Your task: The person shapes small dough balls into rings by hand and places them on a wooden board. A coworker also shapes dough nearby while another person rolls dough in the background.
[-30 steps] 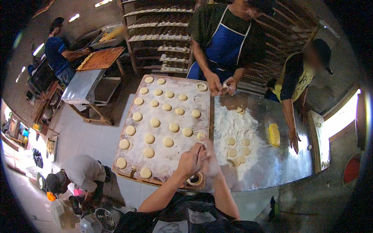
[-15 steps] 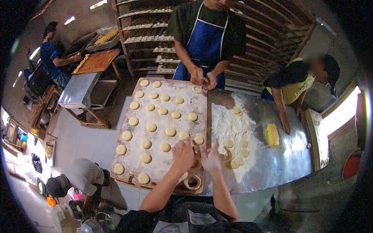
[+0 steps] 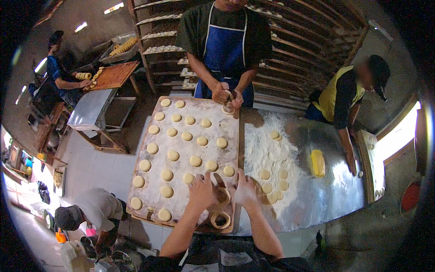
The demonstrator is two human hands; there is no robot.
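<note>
My left hand [image 3: 201, 190] is over the near right part of a floured wooden board [image 3: 181, 145], fingers stretched out and apart, close to the pale dough rounds there. My right hand [image 3: 244, 191], dusted with flour and slightly blurred, is at the board's right edge with its fingers extended. Neither hand visibly holds anything. Between them a brown ring-shaped thing [image 3: 222, 196] lies on the board; a second ring [image 3: 220, 221] sits at the near corner. Rows of flat dough rounds [image 3: 195, 161] cover the board.
Flour [image 3: 267, 149] with several dough rounds spreads on the metal table [image 3: 299, 199], beside a yellow block [image 3: 318, 163]. Opposite, a co-worker in a blue apron [image 3: 224, 47] works at the board's far corner. Another co-worker leans at the right; one crouches at lower left.
My hands have moved slightly farther apart, uncovering more of the brown ring between them. The opposite co-worker's hands are closer together, and the right-hand co-worker's arm has shifted toward the table's right edge.
</note>
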